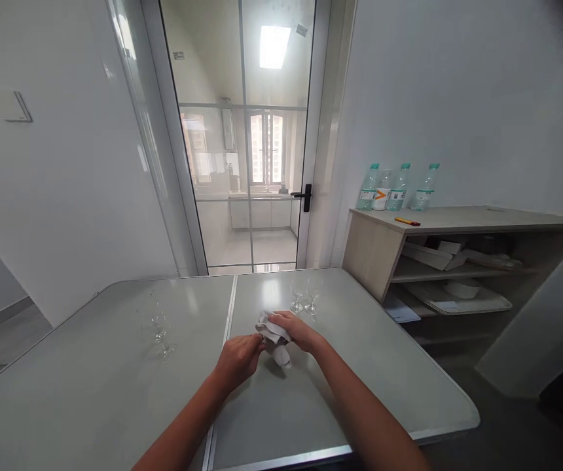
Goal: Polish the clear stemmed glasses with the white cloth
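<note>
Over the middle of the table, my right hand is closed on a crumpled white cloth, whose loose end hangs down below the fingers. My left hand is closed too, its fingertips up against the cloth's left side. What the left fingers grip is hidden by the cloth and the hand itself. Just beyond my right hand stand two clear stemmed glasses, a left one and a right one. More clear stemmed glassware is on the left part of the table; its outlines are faint.
A metal strip divides the grey table. Behind it is a glass door with a black handle. To the right, a wooden shelf unit carries several plastic bottles and a yellow-and-red cutter-like object.
</note>
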The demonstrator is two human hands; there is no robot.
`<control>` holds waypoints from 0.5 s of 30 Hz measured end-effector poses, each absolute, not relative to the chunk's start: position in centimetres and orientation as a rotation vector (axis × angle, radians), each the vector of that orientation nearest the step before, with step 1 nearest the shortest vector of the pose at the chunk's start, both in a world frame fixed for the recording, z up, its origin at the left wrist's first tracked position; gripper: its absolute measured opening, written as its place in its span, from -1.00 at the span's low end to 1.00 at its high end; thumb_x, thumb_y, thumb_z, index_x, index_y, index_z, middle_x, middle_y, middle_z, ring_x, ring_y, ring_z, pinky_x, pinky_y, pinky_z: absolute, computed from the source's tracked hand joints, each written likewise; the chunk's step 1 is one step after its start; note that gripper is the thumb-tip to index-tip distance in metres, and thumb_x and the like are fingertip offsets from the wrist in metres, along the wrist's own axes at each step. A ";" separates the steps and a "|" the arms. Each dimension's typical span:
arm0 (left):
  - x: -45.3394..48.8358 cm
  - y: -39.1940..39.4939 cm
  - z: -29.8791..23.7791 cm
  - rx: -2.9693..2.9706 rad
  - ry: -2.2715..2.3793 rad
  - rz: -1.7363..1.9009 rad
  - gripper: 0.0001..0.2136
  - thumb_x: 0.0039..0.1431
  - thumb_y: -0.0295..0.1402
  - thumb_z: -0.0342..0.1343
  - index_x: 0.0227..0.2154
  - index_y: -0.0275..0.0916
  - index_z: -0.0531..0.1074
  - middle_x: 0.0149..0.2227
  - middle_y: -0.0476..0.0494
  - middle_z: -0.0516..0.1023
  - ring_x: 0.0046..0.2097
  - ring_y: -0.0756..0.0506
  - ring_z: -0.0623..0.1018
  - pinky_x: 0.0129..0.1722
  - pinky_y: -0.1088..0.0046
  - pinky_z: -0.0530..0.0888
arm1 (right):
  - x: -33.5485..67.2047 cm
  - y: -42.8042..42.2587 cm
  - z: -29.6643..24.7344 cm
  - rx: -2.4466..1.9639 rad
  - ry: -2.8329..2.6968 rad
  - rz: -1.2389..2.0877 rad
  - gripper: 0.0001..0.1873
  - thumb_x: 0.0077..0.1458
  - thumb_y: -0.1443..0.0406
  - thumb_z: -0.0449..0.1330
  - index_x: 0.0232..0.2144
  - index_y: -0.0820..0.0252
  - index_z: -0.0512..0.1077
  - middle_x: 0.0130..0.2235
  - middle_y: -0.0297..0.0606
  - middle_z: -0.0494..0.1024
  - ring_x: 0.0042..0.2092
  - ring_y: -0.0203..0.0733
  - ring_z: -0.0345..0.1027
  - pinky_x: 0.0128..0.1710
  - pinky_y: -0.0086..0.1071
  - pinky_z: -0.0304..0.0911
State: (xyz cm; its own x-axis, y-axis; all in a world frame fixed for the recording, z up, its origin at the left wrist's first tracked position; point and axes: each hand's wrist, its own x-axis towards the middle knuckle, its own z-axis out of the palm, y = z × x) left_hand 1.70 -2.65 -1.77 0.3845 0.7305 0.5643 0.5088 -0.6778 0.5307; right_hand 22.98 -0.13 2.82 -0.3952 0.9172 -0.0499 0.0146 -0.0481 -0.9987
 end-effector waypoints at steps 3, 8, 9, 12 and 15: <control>1.7 -2.6 -1.7 2.440 1.072 1.155 -0.88 0.24 -0.33 0.12 -0.43 -0.13 0.45 -0.52 -0.14 0.44 -0.46 -0.11 0.43 -0.38 0.43 0.22 | 22.9 0.2 2.4 -1.074 -1.482 1.499 -0.61 0.07 0.00 0.22 -0.52 0.20 0.38 -0.52 -0.40 0.33 -0.47 -0.32 0.13 -0.48 -0.44 0.01; 1.6 -2.4 -1.8 2.644 1.014 1.093 -0.87 0.26 -0.41 0.07 -0.39 -0.14 0.45 -0.50 -0.16 0.48 -0.45 -0.12 0.46 -0.39 0.42 0.20 | 23.4 0.3 2.3 -1.065 -1.544 1.423 -0.57 0.03 -0.02 0.29 -0.54 0.24 0.43 -0.56 -0.42 0.31 -0.50 -0.35 0.09 -0.48 -0.45 -0.02; 1.6 -2.4 -1.8 2.671 0.996 1.087 -0.87 0.27 -0.41 0.06 -0.40 -0.14 0.45 -0.51 -0.15 0.48 -0.45 -0.11 0.45 -0.39 0.42 0.19 | 23.5 0.3 2.4 -1.049 -1.558 1.401 -0.57 0.02 -0.02 0.30 -0.52 0.25 0.46 -0.56 -0.42 0.32 -0.49 -0.34 0.10 -0.47 -0.45 -0.01; 1.7 -2.5 -1.9 2.679 0.976 1.108 -0.86 0.27 -0.41 0.06 -0.42 -0.14 0.43 -0.52 -0.14 0.47 -0.47 -0.10 0.44 -0.40 0.41 0.17 | 23.8 0.3 2.8 -0.990 -1.617 1.271 -0.60 0.03 0.00 0.32 -0.47 0.26 0.51 -0.53 -0.41 0.35 -0.45 -0.32 0.13 -0.43 -0.45 0.03; 1.8 -2.6 -2.0 2.631 1.028 1.134 -0.89 0.27 -0.38 0.09 -0.40 -0.14 0.41 -0.52 -0.13 0.48 -0.48 -0.10 0.44 -0.41 0.42 0.17 | 23.9 0.2 3.1 -0.893 -1.711 1.109 -0.68 0.07 0.07 0.32 -0.42 0.25 0.56 -0.49 -0.40 0.38 -0.41 -0.30 0.18 -0.40 -0.44 0.07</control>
